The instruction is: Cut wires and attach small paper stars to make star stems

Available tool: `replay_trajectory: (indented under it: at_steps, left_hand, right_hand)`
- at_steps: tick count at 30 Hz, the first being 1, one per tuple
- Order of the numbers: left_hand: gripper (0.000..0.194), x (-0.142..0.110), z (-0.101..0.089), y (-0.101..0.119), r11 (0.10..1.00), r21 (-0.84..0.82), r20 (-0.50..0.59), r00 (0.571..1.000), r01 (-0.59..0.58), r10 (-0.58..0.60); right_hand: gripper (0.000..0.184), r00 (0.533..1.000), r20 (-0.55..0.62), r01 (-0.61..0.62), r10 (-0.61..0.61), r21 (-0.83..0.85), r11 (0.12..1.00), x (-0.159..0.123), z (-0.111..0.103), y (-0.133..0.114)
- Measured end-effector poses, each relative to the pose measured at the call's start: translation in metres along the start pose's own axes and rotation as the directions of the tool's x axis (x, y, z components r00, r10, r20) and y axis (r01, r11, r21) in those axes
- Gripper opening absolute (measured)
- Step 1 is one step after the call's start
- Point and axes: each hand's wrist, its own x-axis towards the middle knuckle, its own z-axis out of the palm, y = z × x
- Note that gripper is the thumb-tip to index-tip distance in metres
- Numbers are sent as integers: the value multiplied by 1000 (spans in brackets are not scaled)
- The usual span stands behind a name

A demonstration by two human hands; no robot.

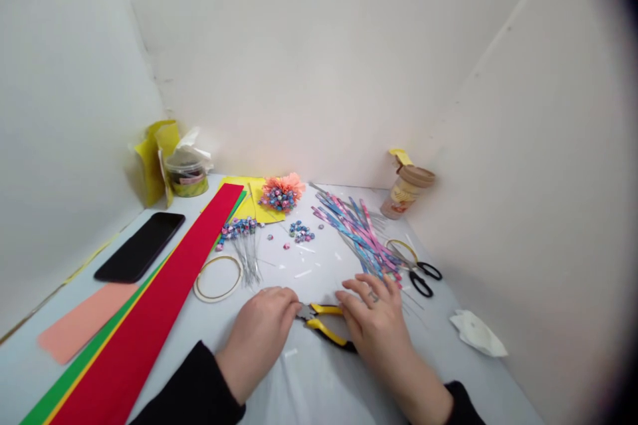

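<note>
Yellow-handled pliers (323,327) lie on the white tabletop (309,385) between my hands, their metal jaws pointing left. My right hand (373,325) lies over the handles, and its fingers curl around them. My left hand (259,335) sits just left of the pliers, with its fingertips together against the jaws. Anything small pinched there is hidden. A bundle of pink and blue paper strips (356,232) lies just beyond my right hand. A thin ring of wire (218,279) lies beyond my left hand.
Beaded wires (239,229), a paper flower (282,192), and loose beads (300,232) lie further back. Black-handled scissors (423,277) are at right. Red foam sheet (149,299), a black phone (139,247), a jar (187,172), and a cup (406,191) line the walls.
</note>
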Motion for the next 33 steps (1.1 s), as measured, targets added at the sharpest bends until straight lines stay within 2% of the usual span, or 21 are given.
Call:
replay_trajectory:
  at_steps: [3, 5, 6, 7, 9, 10, 14, 18, 23, 26, 28, 32, 33]
  left_hand:
    - [18, -3, 8, 6, 991, -110, 62, 995, -75, 82]
    - [19, -1, 6, 8, 984, -148, 99, 989, -95, 110]
    - [21, 4, 2, 8, 990, -115, 86, 992, -81, 92]
    - [28, 10, -4, 5, 999, -30, 23, 999, -38, 38]
    - [28, 30, -17, -5, 958, 285, -99, 995, 38, -10]
    - [25, 41, -24, -12, 937, 343, -133, 991, 68, -23]
    - [22, 81, -32, -38, 900, 418, -188, 981, 122, -45]
    - [17, 99, -25, -49, 908, 399, -193, 980, 130, -55]
    - [13, 98, -28, -43, 960, 250, -198, 977, 128, -79]
    - [17, 83, -29, -25, 990, 77, -195, 975, 121, -104]
    - [21, 66, -26, -9, 990, -77, -141, 982, 119, -129]
    - [24, 27, -13, 17, 918, -363, -6, 985, 158, -172]
    - [21, 19, -10, 20, 787, -580, 47, 973, 212, -227]
  right_hand:
    - [19, 993, 90, 69, -72, 40, 997, -3, 5, -12]
    - [18, 988, 116, 93, -103, 93, 991, -6, 9, -15]
    - [20, 989, 120, 75, -88, 104, 992, -8, 10, -14]
    - [22, 991, 121, 37, -50, 106, 994, -9, 12, -10]
    - [26, 990, 135, -57, 41, 113, 992, -9, 13, -2]
    - [28, 987, 142, -88, 69, 130, 988, -9, 13, 2]
    - [29, 986, 149, -105, 73, 220, 970, -7, 13, 6]
    - [27, 982, 185, -88, 37, 274, 958, -8, 13, 0]
    - [27, 982, 186, -88, 32, 301, 950, -9, 12, -2]
    - [25, 985, 172, -81, 31, 295, 952, -8, 12, 0]
    - [26, 988, 154, -68, 25, 281, 957, -7, 12, 2]
    - [24, 994, 103, -46, 20, 253, 966, -4, 11, 6]
    - [23, 996, 92, -41, 18, 251, 967, -3, 10, 6]
